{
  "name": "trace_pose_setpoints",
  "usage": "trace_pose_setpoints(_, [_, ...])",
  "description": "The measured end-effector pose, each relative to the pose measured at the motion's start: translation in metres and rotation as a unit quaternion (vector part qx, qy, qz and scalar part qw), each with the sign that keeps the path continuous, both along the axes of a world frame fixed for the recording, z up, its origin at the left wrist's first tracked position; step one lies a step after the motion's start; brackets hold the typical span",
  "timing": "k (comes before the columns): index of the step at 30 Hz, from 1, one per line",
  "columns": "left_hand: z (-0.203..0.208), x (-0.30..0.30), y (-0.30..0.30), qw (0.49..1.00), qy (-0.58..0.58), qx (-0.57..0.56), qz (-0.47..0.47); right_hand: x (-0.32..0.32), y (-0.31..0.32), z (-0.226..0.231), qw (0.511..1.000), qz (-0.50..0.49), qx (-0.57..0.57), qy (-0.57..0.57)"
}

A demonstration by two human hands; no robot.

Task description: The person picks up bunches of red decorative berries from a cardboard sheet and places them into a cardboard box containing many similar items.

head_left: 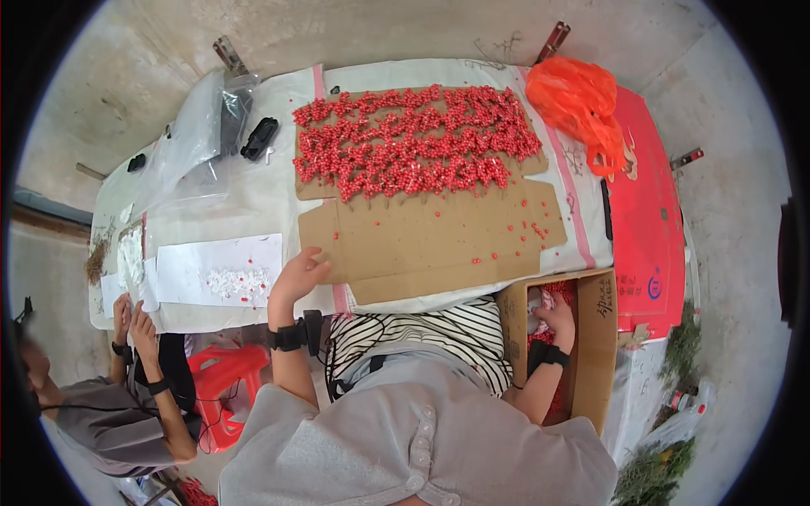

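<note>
My left hand point(302, 275) hovers by the near left edge of a flattened cardboard sheet point(396, 244), its fingers loosely bent and apart, with nothing seen in them. Rows of red berry sprigs point(413, 139) cover the sheet's far half, and loose red berries point(527, 226) are scattered on its near right part. At my right side, my right hand point(557, 320) reaches down into an open cardboard box point(597, 337) that holds more red berries point(540, 297). Its fingers are curled by a whitish-pink piece too small to name.
An orange plastic bag point(578, 101) and a red box point(648, 228) sit at the right. Clear plastic bags point(190, 139) lie far left. White bits are piled on a paper sheet point(190, 266). A co-worker's hands point(135, 322) work at the left, beside a red stool point(228, 384).
</note>
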State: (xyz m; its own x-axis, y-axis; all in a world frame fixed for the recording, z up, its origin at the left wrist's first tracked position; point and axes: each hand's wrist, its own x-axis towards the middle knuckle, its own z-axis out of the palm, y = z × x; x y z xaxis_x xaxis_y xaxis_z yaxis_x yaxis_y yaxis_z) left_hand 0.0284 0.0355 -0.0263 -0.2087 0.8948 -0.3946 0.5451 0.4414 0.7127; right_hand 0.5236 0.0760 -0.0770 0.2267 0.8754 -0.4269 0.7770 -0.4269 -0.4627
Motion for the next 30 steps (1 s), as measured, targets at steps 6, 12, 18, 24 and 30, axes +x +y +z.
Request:
trace_pose_setpoints(6, [0.007, -0.007, 0.016, 0.998, -0.016, -0.064, 0.004, -0.014, 0.003, -0.003, 0.999, 0.036, -0.017, 0.032])
trace_pose_setpoints(12, [0.006, -0.005, 0.025, 0.997, 0.001, -0.072, -0.003, -0.009, -0.003, -0.002, 0.992, 0.002, -0.024, 0.127])
trace_pose_setpoints(18, [0.009, -0.001, 0.017, 0.995, -0.046, -0.077, 0.037, 0.003, 0.0, -0.025, 0.996, 0.02, -0.008, 0.092])
trace_pose_setpoints(24, [0.01, 0.001, 0.017, 0.995, -0.051, -0.076, 0.044, -0.006, 0.0, -0.017, 0.99, -0.004, -0.074, 0.117])
trace_pose_setpoints(30, [0.009, -0.004, 0.017, 0.996, -0.03, -0.081, 0.023, -0.017, -0.004, 0.009, 0.985, -0.04, -0.083, 0.145])
